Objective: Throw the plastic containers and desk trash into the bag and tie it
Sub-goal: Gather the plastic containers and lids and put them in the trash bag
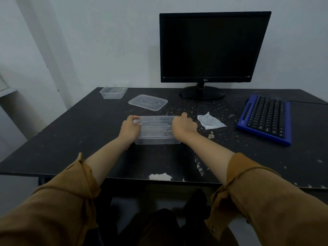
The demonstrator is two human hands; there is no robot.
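A clear rectangular plastic container (157,130) sits in the middle of the black desk (71,139). My left hand (130,129) grips its left end and my right hand (183,126) grips its right end. Behind it lies a clear flat lid (147,102). A second, smaller clear container (113,92) stands at the desk's back left corner. A crumpled white wrapper (210,121) lies just right of my right hand. Small crumbs and scraps (211,135) are scattered over the desk's middle and right. No bag is in view.
A black monitor (211,48) stands at the back of the desk against the wall. A blue keyboard (265,118) lies at the right. The desk's front edge has a chipped white patch (159,176). My legs are under the desk.
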